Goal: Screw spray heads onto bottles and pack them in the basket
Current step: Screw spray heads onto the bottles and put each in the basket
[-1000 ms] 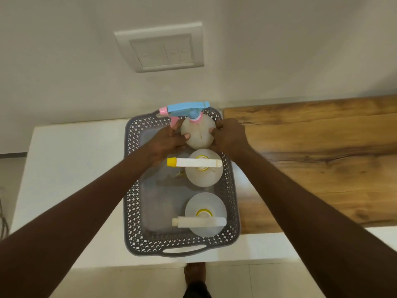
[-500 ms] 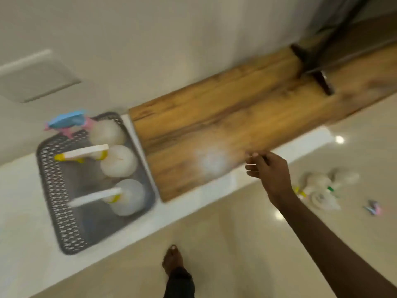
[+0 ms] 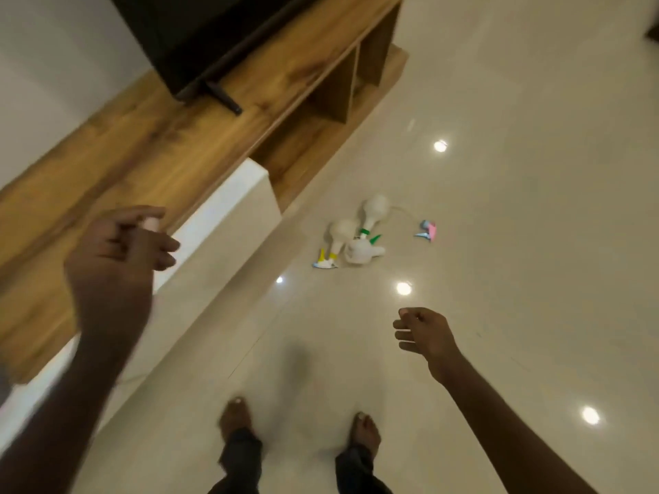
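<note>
Three white bottles lie together on the cream floor: one with a yellow collar (image 3: 340, 233), one with a green collar (image 3: 375, 210), and one on its side (image 3: 362, 252). A loose blue and pink spray head (image 3: 427, 231) with a thin tube lies to their right, and a blue and yellow one (image 3: 324, 262) at their left. My left hand (image 3: 117, 251) is raised over the counter edge, fingers loosely curled, empty. My right hand (image 3: 426, 335) hangs over the floor, fingers half curled, empty. The basket is out of view.
A wooden counter (image 3: 149, 144) with a white front (image 3: 228, 208) runs along the left. A dark screen (image 3: 214, 33) stands on it, and open wooden shelves (image 3: 342, 90) lie beyond. My two bare feet (image 3: 296, 427) stand on the glossy floor.
The view has swung right, away from the basket, toward the bottles on the floor. Both hands have left the blue-headed bottle in the basket and now hang empty.
</note>
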